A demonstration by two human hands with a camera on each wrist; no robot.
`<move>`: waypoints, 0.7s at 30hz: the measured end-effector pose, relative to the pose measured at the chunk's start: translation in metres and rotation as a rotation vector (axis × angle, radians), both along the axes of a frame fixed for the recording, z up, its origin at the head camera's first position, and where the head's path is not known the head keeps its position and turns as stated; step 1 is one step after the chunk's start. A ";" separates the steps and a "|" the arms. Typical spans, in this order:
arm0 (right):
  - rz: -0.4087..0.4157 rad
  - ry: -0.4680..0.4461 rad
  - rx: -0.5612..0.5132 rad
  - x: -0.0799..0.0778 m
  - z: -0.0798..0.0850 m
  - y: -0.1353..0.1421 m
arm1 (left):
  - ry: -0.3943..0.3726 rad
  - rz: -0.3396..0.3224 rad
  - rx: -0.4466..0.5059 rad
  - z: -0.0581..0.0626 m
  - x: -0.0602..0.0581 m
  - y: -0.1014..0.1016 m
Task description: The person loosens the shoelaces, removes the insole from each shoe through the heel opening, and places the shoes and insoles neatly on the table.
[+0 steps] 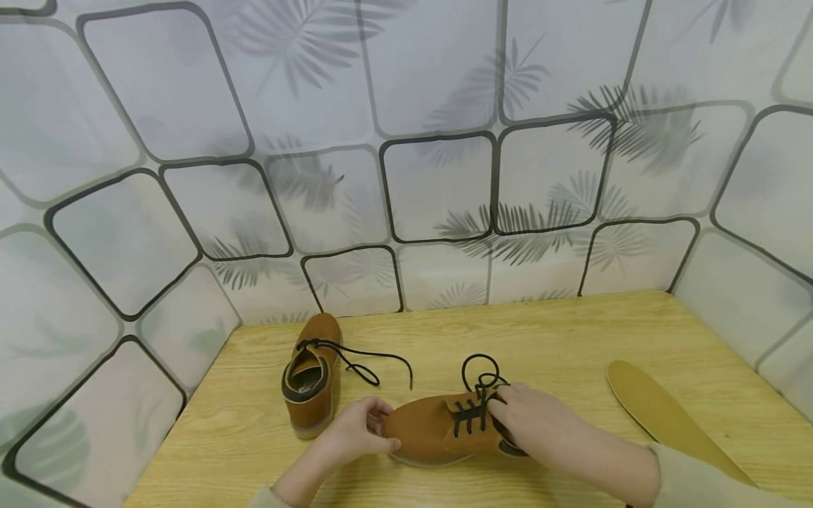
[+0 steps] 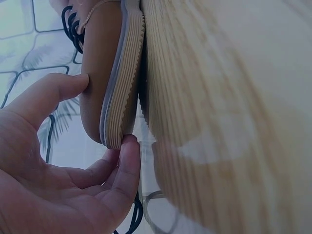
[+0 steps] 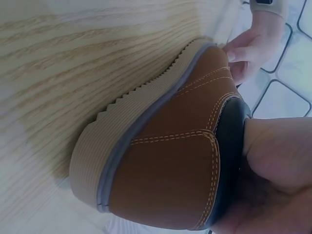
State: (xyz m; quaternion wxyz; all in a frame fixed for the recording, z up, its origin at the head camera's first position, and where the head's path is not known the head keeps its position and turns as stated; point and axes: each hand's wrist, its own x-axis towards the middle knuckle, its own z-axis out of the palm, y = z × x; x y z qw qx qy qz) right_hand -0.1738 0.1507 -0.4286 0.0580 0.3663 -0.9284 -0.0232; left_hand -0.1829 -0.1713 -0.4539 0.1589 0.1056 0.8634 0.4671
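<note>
A brown lace-up shoe (image 1: 422, 427) with black laces lies across the table, its toe pointing left. My left hand (image 1: 360, 432) holds it by the toe; in the left wrist view the thumb presses the upper and the fingertips (image 2: 129, 146) touch the ribbed sole's front edge. At the opening is my right hand (image 1: 540, 427), its fingers reaching inside past the dark padded collar (image 3: 229, 151). What those fingers do in there is hidden. A matching brown shoe (image 1: 311, 395) stands upright at the left, its laces trailing to the right.
A flat tan insole (image 1: 673, 420) lies at the right, partly under the right forearm's sleeve (image 1: 705, 476). The wood-grain table (image 1: 508, 331) ends at the back and sides against patterned cloth (image 1: 438, 190). A dark wrist device (image 3: 264, 2) shows above the left hand.
</note>
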 end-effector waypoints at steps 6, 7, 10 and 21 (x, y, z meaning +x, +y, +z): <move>-0.005 -0.004 -0.038 -0.004 0.001 -0.001 | -0.010 0.012 -0.009 0.001 0.000 -0.001; -0.010 -0.016 -0.055 -0.005 0.001 0.000 | -0.010 0.014 -0.009 0.001 0.000 -0.001; -0.019 -0.065 -0.132 -0.008 0.000 0.002 | -0.003 0.013 -0.008 0.001 0.000 -0.001; -0.044 -0.329 -0.513 -0.019 0.005 0.016 | -0.002 0.006 -0.003 0.001 0.002 0.001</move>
